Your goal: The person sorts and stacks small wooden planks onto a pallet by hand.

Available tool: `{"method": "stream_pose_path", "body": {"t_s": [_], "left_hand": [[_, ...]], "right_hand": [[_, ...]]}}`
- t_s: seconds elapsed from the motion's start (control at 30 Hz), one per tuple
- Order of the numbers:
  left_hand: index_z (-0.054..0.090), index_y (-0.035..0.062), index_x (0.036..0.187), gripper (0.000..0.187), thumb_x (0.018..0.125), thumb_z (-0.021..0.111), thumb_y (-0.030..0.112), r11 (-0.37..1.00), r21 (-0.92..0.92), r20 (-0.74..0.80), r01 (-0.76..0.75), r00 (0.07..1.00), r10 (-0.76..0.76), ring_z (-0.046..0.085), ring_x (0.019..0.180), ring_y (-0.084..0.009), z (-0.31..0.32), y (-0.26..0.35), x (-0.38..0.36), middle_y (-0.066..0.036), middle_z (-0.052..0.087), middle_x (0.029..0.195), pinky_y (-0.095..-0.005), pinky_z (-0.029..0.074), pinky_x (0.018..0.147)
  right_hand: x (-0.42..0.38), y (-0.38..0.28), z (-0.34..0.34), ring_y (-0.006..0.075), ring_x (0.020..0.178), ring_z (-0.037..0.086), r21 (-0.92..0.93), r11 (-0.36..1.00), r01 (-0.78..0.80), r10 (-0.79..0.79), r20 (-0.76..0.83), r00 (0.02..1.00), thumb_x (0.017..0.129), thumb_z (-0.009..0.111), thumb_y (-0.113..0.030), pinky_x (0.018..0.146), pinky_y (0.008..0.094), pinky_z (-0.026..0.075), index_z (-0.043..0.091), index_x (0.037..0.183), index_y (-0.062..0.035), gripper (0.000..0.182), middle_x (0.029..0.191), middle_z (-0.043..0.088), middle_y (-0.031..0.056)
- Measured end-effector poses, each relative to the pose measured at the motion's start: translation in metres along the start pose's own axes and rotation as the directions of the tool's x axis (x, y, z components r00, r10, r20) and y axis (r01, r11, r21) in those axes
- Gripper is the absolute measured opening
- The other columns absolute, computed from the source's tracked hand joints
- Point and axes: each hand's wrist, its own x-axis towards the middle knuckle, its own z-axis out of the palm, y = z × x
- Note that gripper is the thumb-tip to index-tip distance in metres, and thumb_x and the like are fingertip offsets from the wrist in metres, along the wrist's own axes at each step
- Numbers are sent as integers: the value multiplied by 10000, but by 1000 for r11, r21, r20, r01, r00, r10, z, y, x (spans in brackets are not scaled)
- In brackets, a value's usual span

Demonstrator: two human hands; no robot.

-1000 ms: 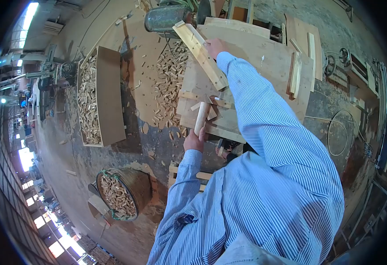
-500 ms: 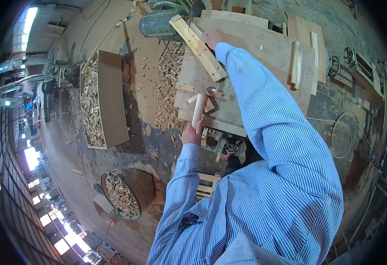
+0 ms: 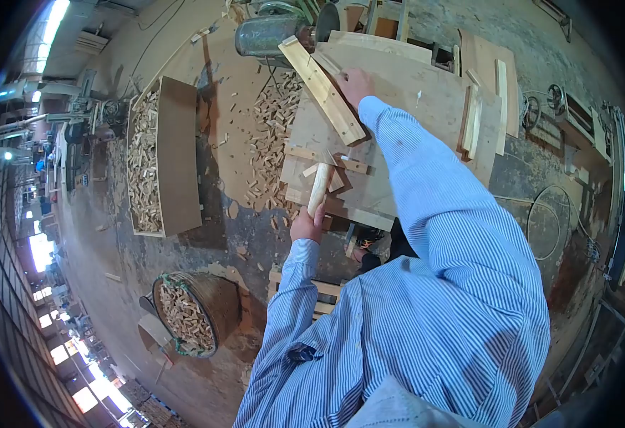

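Note:
My left hand [image 3: 307, 225] is closed around the lower end of a pale rounded wooden piece [image 3: 319, 187]. The other end of that piece points up over the wooden worktable [image 3: 398, 107], close to a thin grey blade [image 3: 332, 156] and a short wooden crossbar [image 3: 352, 165]. Farther up the table my right hand [image 3: 356, 85] has its fingers curled at the near end of a pale wood strip [image 3: 328, 63]. Slanting just left of that hand is a thick wooden plank [image 3: 323, 91]. The right fingertips are partly hidden.
Wood offcuts fill a long box [image 3: 180, 157] on the left and a round basket [image 3: 220, 307] nearer me. More offcuts [image 3: 273, 128] lie on the floor beside the table. A green motor [image 3: 264, 37] stands at the far edge, and loose boards [image 3: 473, 121] lie at right.
My right hand has drawn back toward me alongside the plank. The left hand still grips the rounded piece, with little movement. The whole view has shifted slightly.

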Motion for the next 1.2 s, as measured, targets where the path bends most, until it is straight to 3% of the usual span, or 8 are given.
{"method": "stream_pose_path", "body": {"t_s": [0.2, 0.33, 0.57, 0.67, 0.73, 0.83, 1.0, 1.2], "left_hand": [[605, 42, 996, 660, 965, 488, 691, 1000, -5, 15, -2, 1000, 2, 693, 849, -467, 1, -24, -20, -246, 713, 875, -561, 540, 745], [629, 28, 1020, 646, 971, 513, 662, 1000, 4, 39, 26, 999, -26, 696, 878, -459, 0, -30, -27, -257, 715, 887, -551, 535, 756], [613, 34, 1047, 643, 969, 512, 664, 997, 37, 101, 69, 992, -73, 697, 874, -456, -2, -30, -25, -252, 717, 888, -548, 537, 752], [587, 51, 967, 599, 969, 524, 648, 1000, 9, 27, 10, 1000, -10, 695, 814, -458, 5, -32, -20, -246, 706, 830, -569, 539, 715], [614, 35, 1039, 623, 976, 512, 647, 999, 17, 85, 43, 995, -44, 695, 871, -455, 3, -29, -18, -257, 714, 898, -547, 535, 753], [582, 51, 952, 580, 976, 528, 628, 1000, 3, 5, -11, 1000, 11, 694, 798, -453, 6, -22, -11, -239, 704, 819, -555, 543, 708], [599, 48, 972, 567, 978, 538, 612, 1000, 23, 18, 1, 1000, -1, 695, 802, -450, 3, 1, 9, -233, 707, 828, -545, 543, 711], [636, 22, 1010, 596, 984, 531, 608, 1000, 8, 6, -3, 1000, 3, 684, 828, -478, 0, 31, 30, -270, 698, 842, -552, 530, 717]], "right_hand": [[-11, -13, 25, 369, 956, 699, -136, 991, -21, 36, 110, 993, 943, 641, -339, 892, 490, 542, 799, 985, -133, 263, 993, 747, 159], [3, -23, 40, 366, 966, 700, -119, 990, -73, 86, 102, 991, 943, 634, -349, 897, 483, 543, 802, 974, -144, 267, 993, 750, 144], [32, -37, 48, 380, 911, 707, -174, 985, -9, 25, 89, 996, 905, 677, -344, 880, 466, 541, 816, 957, -152, 243, 956, 756, 153], [34, -37, 43, 380, 924, 706, -147, 989, -34, 49, 97, 994, 913, 681, -342, 885, 470, 538, 817, 972, -154, 239, 976, 757, 155], [36, -35, 44, 379, 931, 705, -90, 993, -72, 82, 111, 990, 918, 680, -345, 888, 472, 536, 816, 982, -155, 242, 986, 756, 156], [54, -30, 42, 381, 932, 705, -111, 993, -51, 64, 119, 991, 921, 678, -353, 896, 476, 537, 814, 1006, -157, 253, 995, 753, 163], [81, -23, 32, 377, 1020, 693, -174, 985, 7, 22, 162, 986, 948, 632, -354, 924, 485, 541, 791, 1041, -96, 317, 1071, 740, 164], [117, -2, 35, 401, 948, 700, -134, 989, 69, -58, 84, 995, 919, 681, -360, 893, 479, 544, 796, 985, -97, 295, 980, 742, 191]]}}
